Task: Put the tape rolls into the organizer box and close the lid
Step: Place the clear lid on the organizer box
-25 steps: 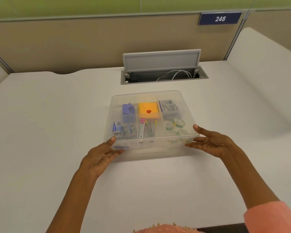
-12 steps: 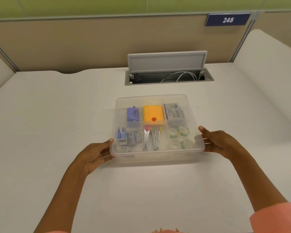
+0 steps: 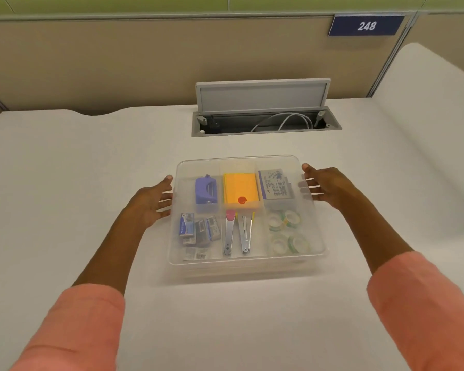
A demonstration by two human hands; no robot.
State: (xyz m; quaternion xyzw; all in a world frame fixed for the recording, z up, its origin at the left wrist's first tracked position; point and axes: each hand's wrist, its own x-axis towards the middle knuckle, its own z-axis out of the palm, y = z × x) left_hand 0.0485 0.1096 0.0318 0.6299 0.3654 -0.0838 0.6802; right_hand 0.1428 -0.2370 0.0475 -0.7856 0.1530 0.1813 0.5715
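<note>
The clear organizer box [image 3: 245, 271] stands on the white desk in front of me, with its clear lid [image 3: 273, 162] lying flat on top. Through the lid I see several green-edged tape rolls [image 3: 285, 231] in the front right compartment. My left hand [image 3: 150, 204] is at the box's left side, thumb on the lid's edge and fingers spread against the rim. My right hand [image 3: 330, 186] is at the right side, thumb on top and fingertips showing through the plastic under the lid's rim.
Other compartments hold a purple punch [image 3: 206, 190], an orange pad [image 3: 241, 190], a staple box [image 3: 275, 184], small packets [image 3: 196, 231] and two metal clips [image 3: 237, 235]. An open cable hatch [image 3: 263, 121] lies behind the box. A partition wall bounds the desk's far edge.
The lid came down flat onto the box. Both hands slid from the front corners back along the left and right sides.
</note>
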